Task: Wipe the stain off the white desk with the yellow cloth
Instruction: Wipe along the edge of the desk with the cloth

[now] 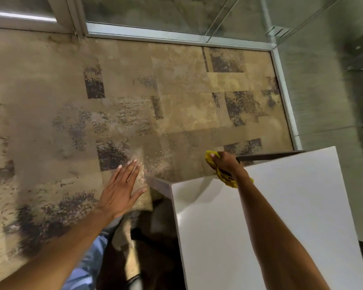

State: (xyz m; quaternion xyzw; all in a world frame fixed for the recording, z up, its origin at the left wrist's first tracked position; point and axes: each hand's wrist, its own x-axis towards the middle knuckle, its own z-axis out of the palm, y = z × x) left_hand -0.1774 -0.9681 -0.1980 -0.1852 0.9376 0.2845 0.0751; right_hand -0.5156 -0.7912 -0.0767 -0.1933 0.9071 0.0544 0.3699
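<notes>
Because the head camera is looking steeply down and the picture is smeared, the right hand (225,162) is showing only its back, yet its grip is plainly closing in a fist around the yellow cloth (222,172), bunching it so that one end is poking out past the fingers over the floor and the other is trailing under the wrist onto the white table (281,206). The cloth's long axis is running diagonally, from the upper left near the fingertips down to the lower right at the table's far edge, so it is pointing away from the person and off the table. The left hand (122,191) is hovering flat and spread over the patterned carpet (71,101), its grip fully open and holding nothing, apart from the table's corner. No stain is showing on the visible table top; it may be hiding under the hand or lost in the blur, I cannot tell. The risk, as I judge it, is that the cloth is sitting right at the far edge: a stroke pushing outward could be carrying it off the table altogether, wiping air. Bunched so tightly, it is also offering little flat face, so it could be smearing rather than lifting. With the left hand bracing nothing, a hard push could be shifting the table.
</notes>
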